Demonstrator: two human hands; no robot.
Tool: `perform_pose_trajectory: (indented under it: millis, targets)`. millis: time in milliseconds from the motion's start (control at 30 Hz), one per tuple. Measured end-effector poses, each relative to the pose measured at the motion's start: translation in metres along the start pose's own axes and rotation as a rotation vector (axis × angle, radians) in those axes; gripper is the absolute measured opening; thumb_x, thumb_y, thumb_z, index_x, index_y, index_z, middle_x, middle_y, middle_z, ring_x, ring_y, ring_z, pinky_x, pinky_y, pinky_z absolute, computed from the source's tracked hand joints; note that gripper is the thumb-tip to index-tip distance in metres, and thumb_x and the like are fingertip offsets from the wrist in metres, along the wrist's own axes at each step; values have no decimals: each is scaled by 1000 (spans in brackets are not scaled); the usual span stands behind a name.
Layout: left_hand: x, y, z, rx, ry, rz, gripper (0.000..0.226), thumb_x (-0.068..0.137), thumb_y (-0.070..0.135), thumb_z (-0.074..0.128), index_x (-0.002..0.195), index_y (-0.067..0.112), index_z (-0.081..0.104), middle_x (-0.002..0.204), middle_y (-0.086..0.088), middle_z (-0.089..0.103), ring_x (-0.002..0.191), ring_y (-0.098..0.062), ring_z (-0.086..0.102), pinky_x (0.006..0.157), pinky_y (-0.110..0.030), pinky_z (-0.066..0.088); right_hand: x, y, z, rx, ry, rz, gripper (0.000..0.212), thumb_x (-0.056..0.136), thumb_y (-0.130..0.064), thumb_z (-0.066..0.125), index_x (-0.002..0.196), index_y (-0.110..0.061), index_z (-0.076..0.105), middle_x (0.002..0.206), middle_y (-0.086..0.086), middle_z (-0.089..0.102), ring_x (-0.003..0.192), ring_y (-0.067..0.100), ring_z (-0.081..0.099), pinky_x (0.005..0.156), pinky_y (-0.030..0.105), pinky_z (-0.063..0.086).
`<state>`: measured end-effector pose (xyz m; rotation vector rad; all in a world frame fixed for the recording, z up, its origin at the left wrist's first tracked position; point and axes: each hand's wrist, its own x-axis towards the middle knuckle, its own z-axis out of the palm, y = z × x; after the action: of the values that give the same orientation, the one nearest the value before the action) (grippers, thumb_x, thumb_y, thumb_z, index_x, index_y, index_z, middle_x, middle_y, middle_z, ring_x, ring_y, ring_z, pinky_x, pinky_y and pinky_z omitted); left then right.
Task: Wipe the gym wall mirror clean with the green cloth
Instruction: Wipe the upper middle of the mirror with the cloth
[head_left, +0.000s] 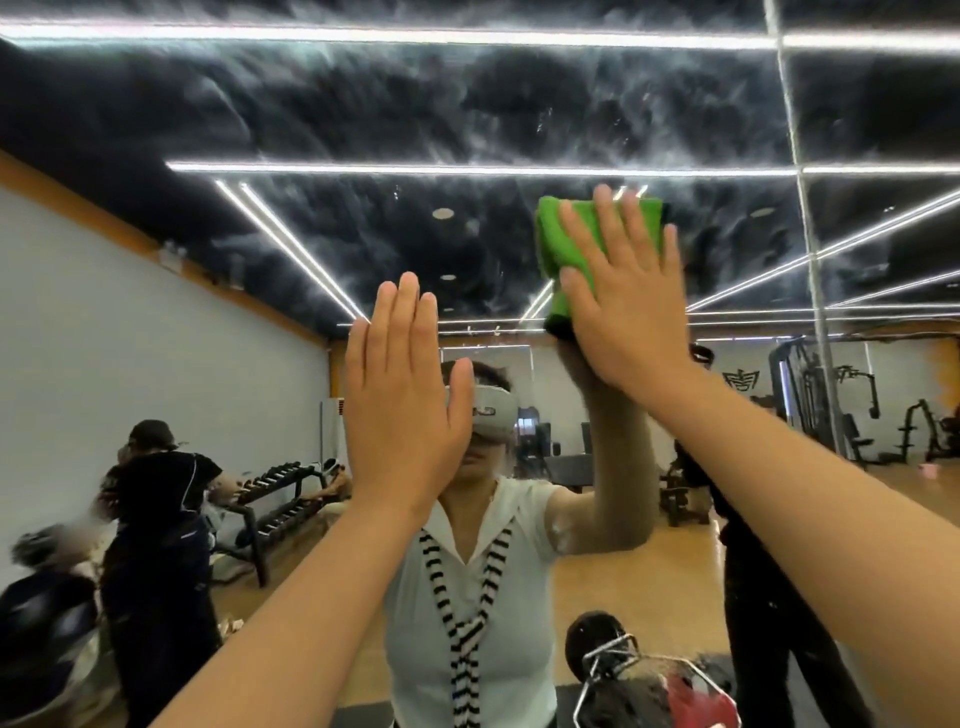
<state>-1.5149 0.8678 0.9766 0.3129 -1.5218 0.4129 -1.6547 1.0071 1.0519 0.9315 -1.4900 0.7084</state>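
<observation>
The wall mirror (467, 104) fills the view, and its upper part is covered in whitish smears and streaks. My right hand (623, 296) lies flat with straight fingers and presses the folded green cloth (558, 244) against the glass, right of centre. My left hand (405, 395) is open, fingers straight and together, palm flat toward the mirror at centre, lower than the cloth. Both forearms reach up from the bottom of the frame.
A vertical seam between mirror panels (808, 234) runs down the right side. Reflected in the glass are a dumbbell rack (280, 499), weight machines (852, 405) and people at the left (156, 519). A dark and red piece of equipment (649, 675) sits low right.
</observation>
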Motion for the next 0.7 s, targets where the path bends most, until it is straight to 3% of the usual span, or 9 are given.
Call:
perform_pose_trajectory:
  millis: [133,267,467,600,700]
  targets:
    - [0,-1,-2,-69,-2,5,58,105,35,24,155,6,28,164,-9,23,154,-20,12,126,-39,6,-48,-49,26,-39,3,-355,56,102,-40,24,157,-28,25,166,3,17,154,24,9,123,55,6]
    - [0,-2,-3,-77,4,13,57,105,33,25,153,4,31,163,-10,25,153,-22,15,126,-38,6,-58,-19,20,-103,-67,-592,56,100,-40,31,155,-29,29,164,3,26,152,24,19,122,52,13]
    - [0,-1,-4,-83,-7,0,59,103,34,25,154,4,31,164,-10,24,153,-21,14,126,-38,5,-38,-44,21,13,45,-237,54,103,-41,24,156,-30,27,165,0,20,154,20,11,123,49,3]
    - [1,-6,-15,-172,-60,22,58,103,34,29,153,4,33,164,-9,25,153,-20,13,126,-35,3,-82,-38,24,-31,-32,-435,55,103,-39,27,157,-28,26,165,2,21,154,23,14,123,53,8]
    - [-4,-27,-35,-84,-80,86,59,101,33,33,154,6,30,165,-9,20,154,-20,9,126,-36,1,-80,-13,15,-74,-59,-507,55,102,-39,29,156,-30,26,164,0,23,153,21,15,123,49,5]
